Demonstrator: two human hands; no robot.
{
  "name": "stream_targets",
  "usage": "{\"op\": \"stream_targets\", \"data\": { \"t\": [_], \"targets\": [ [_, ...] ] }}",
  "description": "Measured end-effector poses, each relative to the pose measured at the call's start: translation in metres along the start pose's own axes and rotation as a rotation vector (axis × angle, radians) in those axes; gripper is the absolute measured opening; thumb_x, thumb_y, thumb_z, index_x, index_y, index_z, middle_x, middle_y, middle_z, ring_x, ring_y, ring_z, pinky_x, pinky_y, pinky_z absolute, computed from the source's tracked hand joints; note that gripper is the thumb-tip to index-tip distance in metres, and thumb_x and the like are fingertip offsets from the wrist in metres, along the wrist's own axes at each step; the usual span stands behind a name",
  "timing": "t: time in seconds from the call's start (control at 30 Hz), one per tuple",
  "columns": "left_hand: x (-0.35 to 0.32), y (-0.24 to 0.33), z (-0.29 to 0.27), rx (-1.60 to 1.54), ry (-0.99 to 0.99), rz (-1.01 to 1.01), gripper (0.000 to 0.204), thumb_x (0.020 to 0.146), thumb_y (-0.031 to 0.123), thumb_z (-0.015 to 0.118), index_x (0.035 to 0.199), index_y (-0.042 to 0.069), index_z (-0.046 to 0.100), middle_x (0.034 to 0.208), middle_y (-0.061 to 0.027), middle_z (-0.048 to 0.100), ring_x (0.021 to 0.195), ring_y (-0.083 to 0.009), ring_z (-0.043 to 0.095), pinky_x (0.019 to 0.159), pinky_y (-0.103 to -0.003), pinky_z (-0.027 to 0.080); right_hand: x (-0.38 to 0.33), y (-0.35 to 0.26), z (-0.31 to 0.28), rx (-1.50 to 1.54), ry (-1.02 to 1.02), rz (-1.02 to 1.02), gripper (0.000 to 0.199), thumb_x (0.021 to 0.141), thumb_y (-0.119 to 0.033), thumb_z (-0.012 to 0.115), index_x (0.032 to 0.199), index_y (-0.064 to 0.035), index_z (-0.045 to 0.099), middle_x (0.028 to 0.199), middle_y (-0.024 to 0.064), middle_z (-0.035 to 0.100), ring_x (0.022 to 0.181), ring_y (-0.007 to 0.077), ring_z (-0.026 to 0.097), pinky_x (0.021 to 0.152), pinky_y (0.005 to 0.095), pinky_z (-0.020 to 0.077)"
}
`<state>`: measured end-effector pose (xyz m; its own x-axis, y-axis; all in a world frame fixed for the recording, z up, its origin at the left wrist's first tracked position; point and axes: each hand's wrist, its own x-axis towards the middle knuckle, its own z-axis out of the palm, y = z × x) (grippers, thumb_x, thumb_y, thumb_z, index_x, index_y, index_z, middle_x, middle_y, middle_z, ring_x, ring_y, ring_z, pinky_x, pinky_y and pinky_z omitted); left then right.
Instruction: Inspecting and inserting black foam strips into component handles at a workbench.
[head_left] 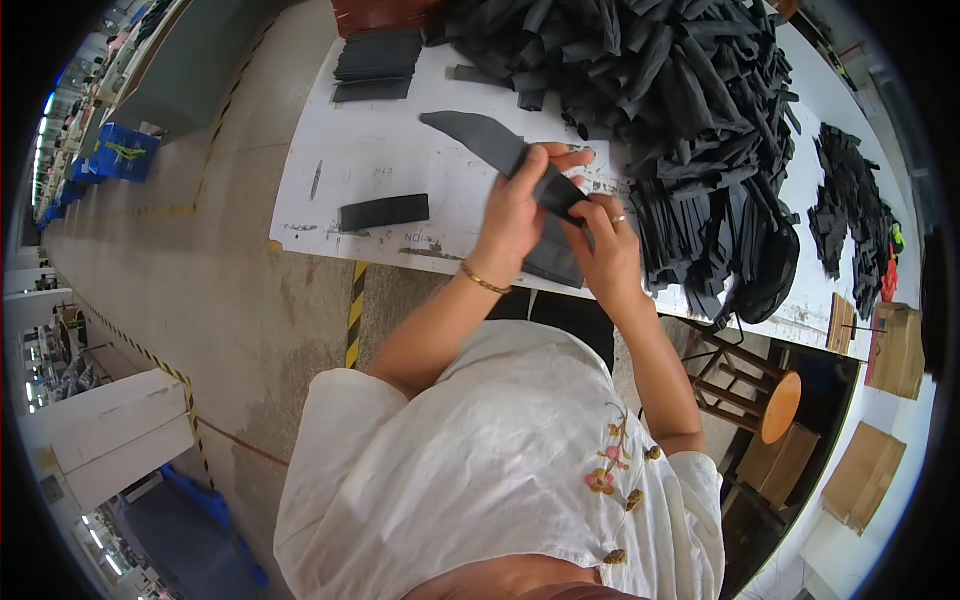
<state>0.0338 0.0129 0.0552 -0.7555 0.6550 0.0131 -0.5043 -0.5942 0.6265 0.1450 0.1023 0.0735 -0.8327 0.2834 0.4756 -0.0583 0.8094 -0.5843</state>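
A long dark grey strip of cloth is stretched slantwise between my hands, above the white table. My left hand grips it near its middle, thumb on top, while its free end points to the far left. At the near right end, the fingers of my right hand pinch the strip; a ring shows on one finger. Under my hands lies more dark cloth at the table's front edge, partly hidden. To the left rests a flat folded dark piece.
A big heap of dark cloth pieces covers the far right of the table. A neat stack of dark strips lies at the far left. Near the right edge sits a black bag, with a wooden stool below.
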Motion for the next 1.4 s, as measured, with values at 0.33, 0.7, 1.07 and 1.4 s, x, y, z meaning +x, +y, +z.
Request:
{"op": "stream_targets", "data": {
  "t": [0.33, 0.7, 1.07, 1.4],
  "targets": [
    [0.002, 0.013, 0.012, -0.125, 0.171, 0.023, 0.032, 0.099, 0.027, 0.054, 0.112, -0.002, 0.058, 0.097, -0.0154, 0.068, 0.097, -0.0283, 0.065, 0.090, -0.040, 0.051, 0.005, 0.013, -0.003, 0.088, 0.013, -0.055, 0.013, 0.079, 0.001, 0.072, 0.087, 0.0006, 0.061, 0.093, 0.0134, 0.063, 0.069, 0.0276, 0.062, 0.060, 0.0325, 0.0502],
    [-0.006, -0.010, 0.015, -0.177, 0.133, 0.069, 0.032, 0.100, 0.030, 0.053, 0.109, 0.001, 0.059, 0.090, -0.0116, 0.068, 0.088, -0.0266, 0.067, 0.083, -0.037, 0.052, 0.013, 0.007, 0.001, 0.108, 0.041, -0.110, 0.014, 0.077, 0.002, 0.072, 0.086, -0.0014, 0.062, 0.087, 0.0111, 0.062, 0.067, 0.0280, 0.062, 0.057, 0.0347, 0.0496],
    [-0.003, -0.006, 0.009, -0.179, 0.135, 0.040, 0.029, 0.101, 0.027, 0.051, 0.113, 0.002, 0.059, 0.094, -0.0102, 0.067, 0.096, -0.0286, 0.066, 0.089, -0.039, 0.050, 0.013, 0.010, 0.000, 0.125, 0.004, -0.090, 0.014, 0.076, 0.001, 0.073, 0.086, -0.0005, 0.062, 0.091, 0.0114, 0.063, 0.069, 0.0285, 0.063, 0.059, 0.0345, 0.0509],
    [0.000, -0.005, 0.011, -0.173, 0.137, 0.064, 0.031, 0.100, 0.027, 0.052, 0.111, -0.001, 0.059, 0.095, -0.0137, 0.069, 0.093, -0.0294, 0.067, 0.087, -0.037, 0.050, 0.012, 0.014, 0.002, 0.121, 0.008, -0.072, 0.017, 0.078, -0.001, 0.075, 0.090, 0.0009, 0.063, 0.094, 0.0119, 0.063, 0.070, 0.0226, 0.061, 0.063, 0.0276, 0.0494]
  ]
}}
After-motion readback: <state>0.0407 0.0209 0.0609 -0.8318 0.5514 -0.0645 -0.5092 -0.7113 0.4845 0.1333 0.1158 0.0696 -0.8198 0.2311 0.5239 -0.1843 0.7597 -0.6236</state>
